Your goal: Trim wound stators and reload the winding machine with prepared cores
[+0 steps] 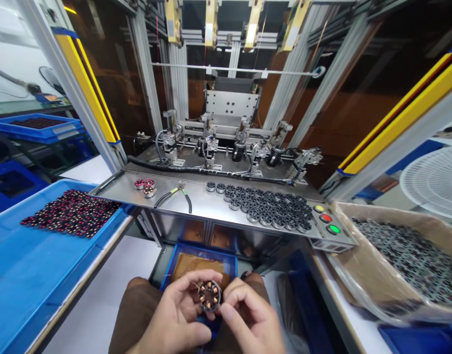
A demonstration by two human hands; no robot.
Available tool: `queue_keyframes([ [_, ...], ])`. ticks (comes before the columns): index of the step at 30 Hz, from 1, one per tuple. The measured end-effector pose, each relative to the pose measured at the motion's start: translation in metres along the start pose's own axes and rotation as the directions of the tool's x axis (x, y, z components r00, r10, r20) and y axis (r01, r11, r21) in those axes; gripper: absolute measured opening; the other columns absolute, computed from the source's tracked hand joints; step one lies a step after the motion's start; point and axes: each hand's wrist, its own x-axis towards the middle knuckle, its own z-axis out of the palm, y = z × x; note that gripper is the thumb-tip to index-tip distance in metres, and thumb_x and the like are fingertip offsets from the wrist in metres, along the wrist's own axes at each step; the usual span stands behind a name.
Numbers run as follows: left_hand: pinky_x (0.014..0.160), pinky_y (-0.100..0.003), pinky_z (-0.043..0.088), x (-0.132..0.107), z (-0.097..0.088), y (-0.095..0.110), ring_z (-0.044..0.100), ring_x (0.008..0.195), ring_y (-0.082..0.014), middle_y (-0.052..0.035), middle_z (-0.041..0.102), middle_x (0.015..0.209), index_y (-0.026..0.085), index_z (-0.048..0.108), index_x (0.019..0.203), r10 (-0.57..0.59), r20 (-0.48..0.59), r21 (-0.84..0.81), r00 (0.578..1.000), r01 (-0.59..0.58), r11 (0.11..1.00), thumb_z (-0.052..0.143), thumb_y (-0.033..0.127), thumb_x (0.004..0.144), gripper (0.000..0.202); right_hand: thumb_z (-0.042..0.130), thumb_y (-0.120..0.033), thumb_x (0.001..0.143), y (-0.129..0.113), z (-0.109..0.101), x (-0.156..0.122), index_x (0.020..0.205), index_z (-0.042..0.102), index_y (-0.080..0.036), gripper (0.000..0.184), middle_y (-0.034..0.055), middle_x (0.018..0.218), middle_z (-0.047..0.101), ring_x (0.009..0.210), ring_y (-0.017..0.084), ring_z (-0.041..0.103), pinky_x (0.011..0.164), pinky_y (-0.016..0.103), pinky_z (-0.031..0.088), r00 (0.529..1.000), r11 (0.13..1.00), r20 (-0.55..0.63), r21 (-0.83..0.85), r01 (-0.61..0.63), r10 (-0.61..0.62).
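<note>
A ring-shaped motor stator with copper windings on black teeth sits in my left hand, low in the middle of the head view. The fingers curl behind and over it, with the thumb below, so its open centre faces me. A thin wire end seems to stick out at its upper left. My right hand is closed in a pinch at the stator's right edge; whatever lies between thumb and forefinger is hidden. Beyond my hands, pliers with dark handles lie spread on the metal shelf.
Several wound stators stand left on the shelf, many bare ones right. A button box is at its right end. Winding machinery stands behind. A blue tray of wound stators is left, a lined box of parts right.
</note>
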Motion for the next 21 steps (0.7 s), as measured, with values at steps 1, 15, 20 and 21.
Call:
queue_keyframes([
  [1,0.072,-0.023,0.054,0.001,0.000,-0.002,0.067,0.083,-0.0171,-0.0072,0.071,0.098,0.021,0.070,0.112,0.020,-0.024,0.013,0.999,-0.020,1.000,0.092,0.033,0.051,0.066,0.061,-0.037,0.087,0.000,0.000,0.000,0.071,0.056,-0.020,0.024,0.0011,0.068,0.056,0.064,0.015,0.052,0.062,0.027,0.040,1.000,0.999,0.015,-0.028,0.018,-0.017],
  [15,0.077,-0.023,0.061,-0.002,0.009,0.011,0.077,0.081,-0.0215,-0.0078,0.080,0.090,0.021,0.068,0.103,0.637,0.268,0.785,0.722,-0.547,0.290,0.077,0.002,0.060,0.048,0.065,-0.047,0.083,-0.016,-0.004,0.003,0.081,0.056,-0.021,0.027,0.0014,0.080,0.050,0.075,0.017,0.049,0.069,0.028,0.042,0.990,0.991,0.133,0.132,0.030,-0.048],
  [20,0.076,-0.024,0.062,-0.002,0.011,0.012,0.077,0.080,-0.0214,-0.0080,0.080,0.089,0.021,0.066,0.103,0.636,0.270,0.791,0.723,-0.543,0.282,0.076,0.004,0.062,0.046,0.054,-0.043,0.092,-0.010,0.003,-0.001,0.076,0.051,-0.021,0.027,-0.0005,0.077,0.046,0.073,0.015,0.045,0.070,0.027,0.040,0.990,0.970,0.079,0.207,-0.128,0.114],
  [21,0.076,-0.025,0.062,-0.002,0.010,0.011,0.077,0.082,-0.0217,-0.0076,0.080,0.090,0.022,0.066,0.104,0.632,0.259,0.792,0.731,-0.535,0.295,0.076,0.004,0.062,0.046,0.052,-0.043,0.093,-0.007,0.003,-0.003,0.076,0.050,-0.021,0.028,-0.0006,0.077,0.046,0.073,0.015,0.044,0.070,0.027,0.040,0.987,0.964,0.069,0.214,-0.159,0.147],
])
